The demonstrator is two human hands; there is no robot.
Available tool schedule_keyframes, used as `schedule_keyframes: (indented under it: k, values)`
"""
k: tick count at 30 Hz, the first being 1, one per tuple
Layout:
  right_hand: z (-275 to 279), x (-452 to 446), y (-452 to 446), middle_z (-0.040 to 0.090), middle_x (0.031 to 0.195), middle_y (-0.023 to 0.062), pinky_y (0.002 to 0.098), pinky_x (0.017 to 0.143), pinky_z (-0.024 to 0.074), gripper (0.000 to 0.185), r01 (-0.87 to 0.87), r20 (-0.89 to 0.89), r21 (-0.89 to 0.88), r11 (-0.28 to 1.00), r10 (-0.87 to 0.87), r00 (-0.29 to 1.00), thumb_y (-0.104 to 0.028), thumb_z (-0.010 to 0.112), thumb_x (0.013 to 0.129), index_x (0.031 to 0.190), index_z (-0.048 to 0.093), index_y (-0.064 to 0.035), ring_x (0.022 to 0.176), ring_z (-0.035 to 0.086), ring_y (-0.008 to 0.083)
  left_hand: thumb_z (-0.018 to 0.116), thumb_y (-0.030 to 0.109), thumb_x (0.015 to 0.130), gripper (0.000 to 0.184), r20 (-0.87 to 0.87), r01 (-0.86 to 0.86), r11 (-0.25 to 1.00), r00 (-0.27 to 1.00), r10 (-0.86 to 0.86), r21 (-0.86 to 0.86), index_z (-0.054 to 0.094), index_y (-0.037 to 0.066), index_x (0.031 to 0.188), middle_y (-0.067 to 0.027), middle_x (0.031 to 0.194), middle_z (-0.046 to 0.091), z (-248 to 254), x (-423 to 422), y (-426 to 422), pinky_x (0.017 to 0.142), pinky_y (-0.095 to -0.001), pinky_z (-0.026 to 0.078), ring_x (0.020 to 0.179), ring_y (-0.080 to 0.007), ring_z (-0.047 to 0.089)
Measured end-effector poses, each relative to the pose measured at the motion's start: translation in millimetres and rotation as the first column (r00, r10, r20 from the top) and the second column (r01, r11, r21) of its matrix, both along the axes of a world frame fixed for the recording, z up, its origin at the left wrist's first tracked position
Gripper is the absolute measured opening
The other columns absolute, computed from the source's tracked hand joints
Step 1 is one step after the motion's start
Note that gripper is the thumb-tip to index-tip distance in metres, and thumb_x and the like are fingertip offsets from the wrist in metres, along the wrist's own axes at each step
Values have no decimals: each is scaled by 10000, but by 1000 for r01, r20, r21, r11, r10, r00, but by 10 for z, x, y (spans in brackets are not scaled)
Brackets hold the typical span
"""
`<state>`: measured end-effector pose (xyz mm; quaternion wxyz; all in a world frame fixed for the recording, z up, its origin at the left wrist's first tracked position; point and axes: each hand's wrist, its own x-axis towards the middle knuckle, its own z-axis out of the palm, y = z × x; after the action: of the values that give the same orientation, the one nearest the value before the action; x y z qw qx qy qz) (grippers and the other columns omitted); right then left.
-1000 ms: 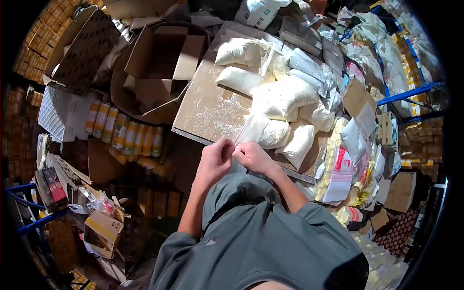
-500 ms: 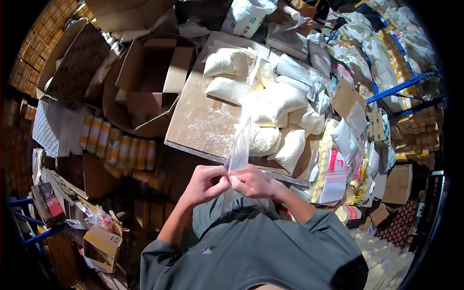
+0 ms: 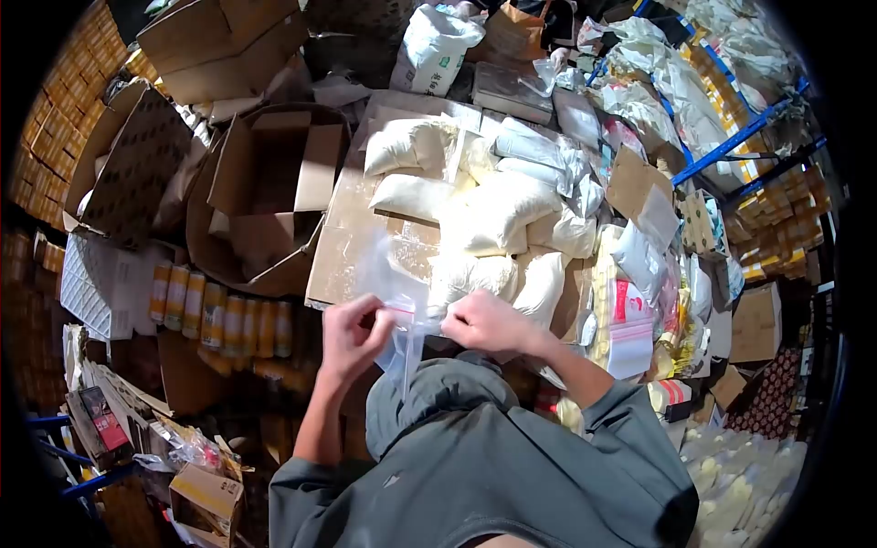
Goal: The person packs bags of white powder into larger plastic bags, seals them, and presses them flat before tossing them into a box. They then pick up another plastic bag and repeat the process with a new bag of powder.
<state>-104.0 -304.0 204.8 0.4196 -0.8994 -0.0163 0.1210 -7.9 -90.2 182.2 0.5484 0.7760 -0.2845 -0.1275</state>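
Between my two hands hangs a clear plastic bag (image 3: 402, 283) with a red line across its top. My left hand (image 3: 352, 336) pinches the bag at one end of that line. On the other side, my right hand (image 3: 486, 323) is closed at the bag's opposite edge. Beyond them, a pile of bags of pale powder (image 3: 498, 215) lies on a cardboard-covered table (image 3: 343, 251). The table's near left part carries scattered white powder.
An open carton (image 3: 265, 178) stands left of the table, above a row of yellow-labelled jars (image 3: 224, 320). Pink-striped packets (image 3: 630, 342) lie at the right. A blue shelf frame (image 3: 731, 142) rises at the right. At the top, a co-worker's hand shows near a white sack (image 3: 438, 50).
My hands have moved apart, with the clear bag now spread between them. It was narrow and gathered before. The view has shifted, so the table sits lower and further left.
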Motion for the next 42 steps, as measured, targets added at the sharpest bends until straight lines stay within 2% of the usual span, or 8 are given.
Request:
schedule_keyframes:
  k: [5,16,22,27,31,33,35,42]
  values:
    - [-41,-43,-195,635,676,195,447,718,509,304,79,-107,-354,932,-125,986,-276,548,790,620,646,-44,685,637,369,700,123,720,162,388,-231,937,914,116,264,598,7,670,-180,601,569,-116,194,249,512,-350,481,533,-327,603]
    - [-217,122,-272,677,737,159,414,712,528,256,-98,-193,-549,830,-12,981,-310,623,751,737,729,-78,743,664,328,656,164,741,157,514,-198,822,848,-129,533,578,49,668,-119,643,635,-329,215,565,535,-387,489,597,-302,636]
    - [-374,138,-73,658,710,171,444,687,532,248,46,19,-474,879,-42,999,-262,604,750,691,697,-40,713,657,360,656,127,756,134,284,-238,897,949,133,373,602,12,713,-151,657,636,-267,131,552,555,-357,498,598,-311,631]
    - [-506,145,268,579,611,204,410,583,472,259,173,23,-34,984,-172,985,-190,624,772,660,619,43,556,567,372,683,103,842,210,-320,-440,887,868,380,-140,576,-4,987,-66,799,626,-558,-226,313,645,-239,476,720,-93,587]
    - [-854,34,543,600,553,188,364,553,496,297,383,-27,251,889,-389,921,-168,610,807,624,610,65,503,627,278,737,126,767,369,-27,-388,919,920,391,71,560,7,1069,-75,903,624,-1059,-631,290,728,-304,502,831,-191,618]
    - [-949,-27,597,627,552,171,328,552,523,316,412,-28,172,895,-414,910,-160,601,820,603,613,70,519,663,246,678,168,780,356,-80,-335,893,924,373,301,564,45,1094,-202,956,634,-1210,-819,398,739,-433,514,868,-382,636]
    - [-971,-66,602,619,548,183,330,550,521,322,422,-100,173,890,-410,906,-159,596,822,589,611,63,514,662,247,645,148,799,293,-262,-142,864,918,297,483,568,48,1064,-218,792,634,-1501,-877,582,673,-454,513,754,-401,639]
    - [-1406,45,483,576,814,159,441,677,486,129,263,239,-344,901,-187,953,-109,625,749,693,607,5,759,604,346,602,56,830,151,-185,-268,910,923,337,318,573,30,976,-227,651,555,-1343,-846,814,551,-431,457,587,-367,592]
